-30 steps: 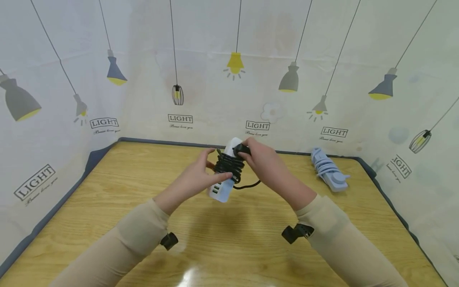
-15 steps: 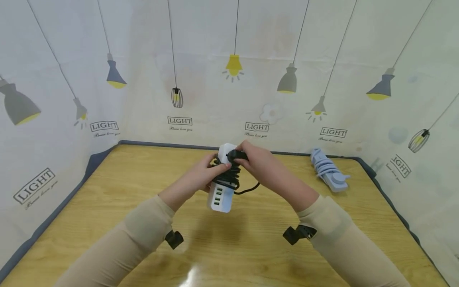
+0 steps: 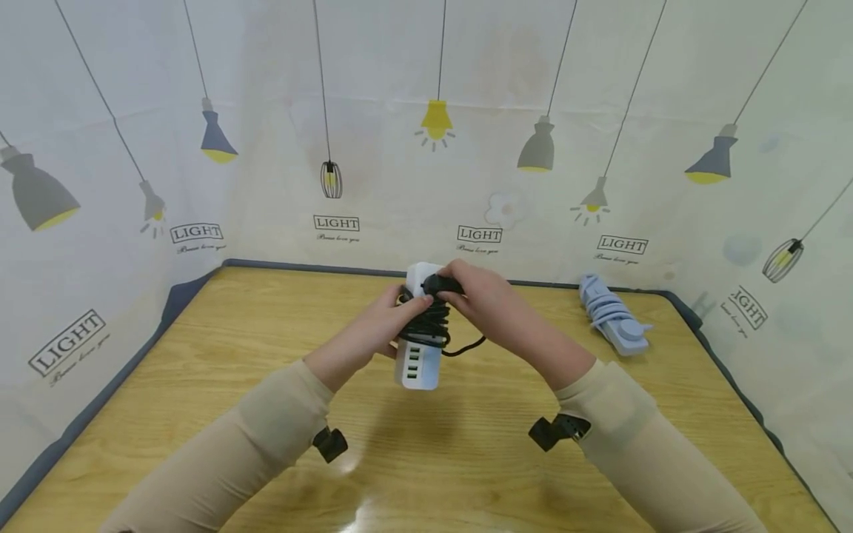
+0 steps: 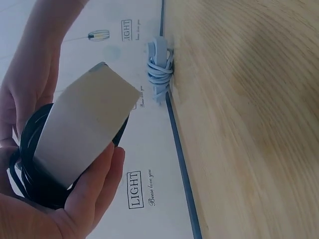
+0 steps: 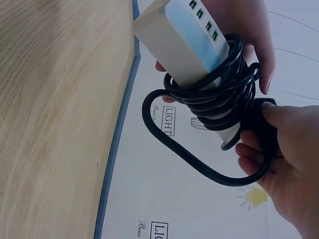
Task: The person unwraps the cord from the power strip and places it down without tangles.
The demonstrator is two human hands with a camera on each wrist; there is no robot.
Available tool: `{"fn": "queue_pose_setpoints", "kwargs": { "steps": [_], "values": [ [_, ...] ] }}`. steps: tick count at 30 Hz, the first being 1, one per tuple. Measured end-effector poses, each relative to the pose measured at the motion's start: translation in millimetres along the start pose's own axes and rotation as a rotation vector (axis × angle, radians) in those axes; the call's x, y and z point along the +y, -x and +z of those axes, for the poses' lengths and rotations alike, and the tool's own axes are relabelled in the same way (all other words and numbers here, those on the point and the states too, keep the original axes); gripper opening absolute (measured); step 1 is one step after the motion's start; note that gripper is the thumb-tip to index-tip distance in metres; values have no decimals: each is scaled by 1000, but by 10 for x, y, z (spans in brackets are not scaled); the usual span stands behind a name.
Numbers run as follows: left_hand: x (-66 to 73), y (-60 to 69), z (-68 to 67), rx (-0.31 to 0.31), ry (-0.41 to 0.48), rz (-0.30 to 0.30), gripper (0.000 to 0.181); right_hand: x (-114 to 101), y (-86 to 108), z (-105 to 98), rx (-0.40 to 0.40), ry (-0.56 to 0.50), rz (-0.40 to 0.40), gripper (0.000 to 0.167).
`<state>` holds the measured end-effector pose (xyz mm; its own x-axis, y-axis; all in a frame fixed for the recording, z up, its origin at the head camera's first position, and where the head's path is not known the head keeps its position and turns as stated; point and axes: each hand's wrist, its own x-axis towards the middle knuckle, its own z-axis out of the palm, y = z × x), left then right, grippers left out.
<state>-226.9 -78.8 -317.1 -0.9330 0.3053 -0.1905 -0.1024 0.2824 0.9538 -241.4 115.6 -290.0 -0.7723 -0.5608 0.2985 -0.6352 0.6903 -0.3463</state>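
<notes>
A white power strip [image 3: 420, 366] with several green-lined USB ports is held above the table, its black cord [image 5: 214, 102] wound round its middle. My left hand [image 3: 373, 326] grips the strip from the left, thumb on top near the cord coils and fingers beneath, as the left wrist view shows. My right hand [image 3: 496, 300] pinches the black plug [image 5: 264, 127] against the strip's far end. A loose loop of cord hangs from the plug back to the coils. How deep the plug sits in a socket is hidden.
A second power strip [image 3: 613, 318], light blue with its cord wrapped round it, lies at the table's back right. The wooden table [image 3: 266, 318] ends at a dark edge against a printed backdrop [image 3: 400, 148].
My left hand has shifted up the strip, its thumb moving from below the coils to their upper end. The strip has turned more upright. My right hand keeps its pinch on the plug.
</notes>
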Motion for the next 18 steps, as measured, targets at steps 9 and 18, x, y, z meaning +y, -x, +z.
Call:
{"fn": "queue_pose_setpoints", "kwargs": {
  "steps": [9, 18],
  "values": [
    [-4, 7, -26, -22, 27, 6, 60, 28, 10, 30, 53, 59, -119, 22],
    [2, 27, -40, -36, 26, -14, 63, 66, 30, 83, 87, 106, -201, 20]
  ]
}}
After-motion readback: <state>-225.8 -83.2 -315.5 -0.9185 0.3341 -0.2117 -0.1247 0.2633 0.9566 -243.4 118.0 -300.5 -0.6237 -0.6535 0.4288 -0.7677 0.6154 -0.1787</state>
